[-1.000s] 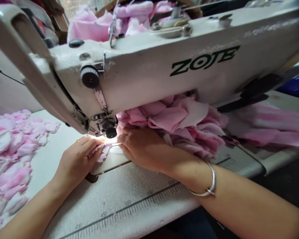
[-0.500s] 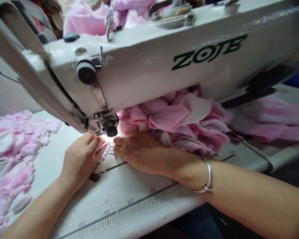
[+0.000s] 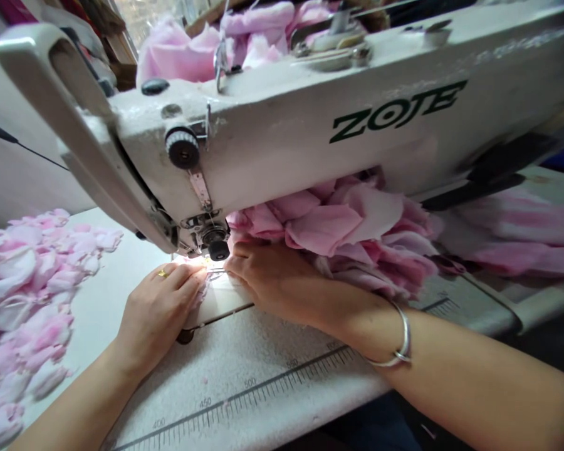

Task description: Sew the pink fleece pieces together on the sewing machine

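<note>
White worktop (image 3: 244, 351), dusted with lint, fills the lower part of the head view, with a ruler scale (image 3: 249, 383) printed along its front edge. Over it stands a cream sewing machine (image 3: 301, 125) with green ZOTE lettering on its arm and a black knob (image 3: 182, 148) on its end. A loose pile of pink-and-white fabric pieces (image 3: 23, 300) lies on the worktop at the far left, a ruffled mass of pink fabric (image 3: 343, 228) bunches behind the presser foot (image 3: 204, 232), and more pink cloth (image 3: 207, 50) is heaped beyond the machine. A pink strip (image 3: 198, 288) runs out toward the person from under the foot, beside a small lit metal plate (image 3: 220, 299). The left hand (image 3: 157, 313), wearing a gold ring (image 3: 162, 273), lies on the worktop with its fingers pressed over that strip, just in front of the needle area. The right hand (image 3: 277, 279), with a silver bangle (image 3: 401, 341) at the wrist, has curled fingers against the ruffled fabric, close beside the foot. The two hands nearly meet there, but whether either one pinches the cloth cannot be told.
</note>
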Motion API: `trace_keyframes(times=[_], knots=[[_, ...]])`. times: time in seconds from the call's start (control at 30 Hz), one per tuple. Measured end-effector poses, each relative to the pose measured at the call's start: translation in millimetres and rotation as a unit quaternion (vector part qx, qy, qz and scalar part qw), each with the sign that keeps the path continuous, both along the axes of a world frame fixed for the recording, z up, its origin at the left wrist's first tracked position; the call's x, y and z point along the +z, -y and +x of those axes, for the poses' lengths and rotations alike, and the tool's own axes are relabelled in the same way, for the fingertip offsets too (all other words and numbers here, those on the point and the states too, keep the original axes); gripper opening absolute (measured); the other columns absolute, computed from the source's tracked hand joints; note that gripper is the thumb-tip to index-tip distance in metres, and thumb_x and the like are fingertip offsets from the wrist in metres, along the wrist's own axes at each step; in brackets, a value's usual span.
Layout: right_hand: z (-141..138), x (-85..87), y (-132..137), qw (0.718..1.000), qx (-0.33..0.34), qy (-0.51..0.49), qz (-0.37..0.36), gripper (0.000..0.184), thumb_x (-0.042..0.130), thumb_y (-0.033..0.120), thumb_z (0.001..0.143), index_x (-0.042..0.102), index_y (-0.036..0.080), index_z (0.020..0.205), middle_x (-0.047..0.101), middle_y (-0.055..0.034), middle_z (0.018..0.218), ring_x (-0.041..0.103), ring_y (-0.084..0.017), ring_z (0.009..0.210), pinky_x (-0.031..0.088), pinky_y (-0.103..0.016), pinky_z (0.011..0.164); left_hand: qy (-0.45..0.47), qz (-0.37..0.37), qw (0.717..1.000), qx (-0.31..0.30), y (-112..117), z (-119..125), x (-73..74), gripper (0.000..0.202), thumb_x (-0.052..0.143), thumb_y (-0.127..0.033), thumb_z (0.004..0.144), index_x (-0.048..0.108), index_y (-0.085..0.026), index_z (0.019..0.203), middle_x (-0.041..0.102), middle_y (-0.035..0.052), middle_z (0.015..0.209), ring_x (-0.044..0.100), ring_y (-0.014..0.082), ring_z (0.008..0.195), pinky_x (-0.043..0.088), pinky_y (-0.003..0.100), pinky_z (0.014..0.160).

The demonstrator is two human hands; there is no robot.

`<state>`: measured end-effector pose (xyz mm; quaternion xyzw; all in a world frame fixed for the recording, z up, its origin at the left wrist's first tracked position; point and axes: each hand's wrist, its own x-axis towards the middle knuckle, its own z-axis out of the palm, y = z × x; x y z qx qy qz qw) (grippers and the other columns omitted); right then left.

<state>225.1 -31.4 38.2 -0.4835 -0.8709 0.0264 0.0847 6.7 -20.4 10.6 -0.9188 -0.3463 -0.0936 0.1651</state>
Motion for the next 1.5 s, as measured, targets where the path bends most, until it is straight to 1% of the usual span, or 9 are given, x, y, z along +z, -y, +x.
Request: trace_keyframes(times=[0.1, 0.23, 0.5, 0.6, 0.73, 0.87, 1.0, 1.23, 1.5], knots=[[-4, 5.7, -1, 1.000, -0.027, 0.011, -0.003, 0.024, 0.040, 0.020, 0.095, 0.063, 0.019, 0.091, 0.062, -0.0050, 0.111, 0.058, -0.018, 0.080, 0.038, -0.031, 0.060, 0.006, -0.005, 1.000, 0.002, -1, -1, -1.0, 0.025, 0.043, -0.027, 0.096, 0.058, -0.017, 0.113, 0.063, 0.0066, 0.109, 0.056, 0.0238, 0.100, 0.048, 0.041, 0.088], [-6, 7.2, -2, 0.999, -0.036, 0.032, -0.027, 0.026, 0.039, 0.020, 0.094, 0.064, 0.019, 0.086, 0.064, -0.0038, 0.105, 0.058, -0.018, 0.079, 0.035, -0.030, 0.057, 0.006, -0.010, 1.000, 0.005, -1, -1, -1.7, 0.024, 0.045, -0.027, 0.095, 0.058, -0.017, 0.112, 0.063, 0.0067, 0.107, 0.056, 0.0240, 0.098, 0.049, 0.042, 0.086], [-5, -13.4, -7, 0.996, -0.007, 0.034, 0.080, 0.018, 0.049, 0.013, 0.087, 0.065, 0.018, 0.093, 0.065, -0.0061, 0.100, 0.059, -0.019, 0.073, 0.034, -0.032, 0.052, 0.003, -0.009, 1.000, 0.001, -1, -3, -1.1, 0.024, 0.044, -0.025, 0.095, 0.058, -0.018, 0.114, 0.063, 0.0064, 0.109, 0.056, 0.0226, 0.096, 0.049, 0.041, 0.085], [-8, -12.3, -8, 0.995, -0.008, 0.053, 0.087, 0.021, 0.050, 0.009, 0.084, 0.066, 0.018, 0.094, 0.065, -0.0085, 0.101, 0.060, -0.021, 0.076, 0.035, -0.032, 0.052, 0.004, -0.011, 1.000, -0.004, -1, -2, -1.4, 0.025, 0.045, -0.025, 0.095, 0.057, -0.017, 0.116, 0.063, 0.0068, 0.109, 0.056, 0.0235, 0.097, 0.049, 0.042, 0.085], [-12, -7.8, -8, 0.994, -0.009, 0.072, 0.083, 0.022, 0.051, 0.005, 0.080, 0.068, 0.018, 0.086, 0.066, -0.0085, 0.086, 0.060, -0.022, 0.069, 0.034, -0.031, 0.049, 0.012, -0.019, 1.000, 0.001, -2, -3, -2.1, 0.024, 0.042, -0.025, 0.096, 0.058, -0.016, 0.112, 0.064, 0.0072, 0.107, 0.057, 0.0239, 0.096, 0.050, 0.041, 0.082], [-11, -11.8, -8, 0.993, -0.005, 0.076, 0.092, 0.021, 0.051, 0.004, 0.079, 0.067, 0.017, 0.077, 0.063, -0.0096, 0.080, 0.057, -0.019, 0.062, 0.033, -0.030, 0.048, 0.033, -0.049, 0.998, -0.016, -6, -10, -0.1, 0.024, 0.040, -0.023, 0.096, 0.057, -0.020, 0.112, 0.064, 0.0053, 0.110, 0.058, 0.0217, 0.097, 0.051, 0.037, 0.078], [-10, -15.7, -8, 0.993, -0.008, 0.063, 0.097, 0.023, 0.050, 0.005, 0.079, 0.068, 0.019, 0.080, 0.063, -0.0103, 0.081, 0.057, -0.020, 0.065, 0.032, -0.031, 0.049, 0.052, -0.100, 0.993, -0.038, -9, -15, 4.1, 0.026, 0.039, -0.022, 0.096, 0.056, -0.023, 0.116, 0.062, 0.0037, 0.119, 0.057, 0.0192, 0.104, 0.052, 0.034, 0.080], [-11, -9.4, -7, 0.992, -0.019, 0.086, 0.096, 0.025, 0.046, 0.004, 0.079, 0.066, 0.018, 0.085, 0.064, -0.0100, 0.080, 0.058, -0.020, 0.066, 0.028, -0.030, 0.048, 0.056, -0.089, 0.994, 0.005, 2, 1, 6.5, 0.024, 0.040, -0.021, 0.095, 0.061, -0.016, 0.106, 0.065, 0.0088, 0.107, 0.060, 0.0230, 0.097, 0.054, 0.038, 0.078], [-10, -19.7, -11, 0.979, -0.016, 0.130, 0.157, 0.026, 0.045, 0.008, 0.080, 0.064, 0.018, 0.096, 0.067, -0.0078, 0.078, 0.055, -0.020, 0.056, 0.022, -0.032, 0.045, 0.027, -0.063, 0.997, 0.027, 9, 12, 7.6, 0.020, 0.045, -0.017, 0.092, 0.063, -0.011, 0.100, 0.065, 0.0120, 0.103, 0.060, 0.0258, 0.094, 0.056, 0.042, 0.077]])
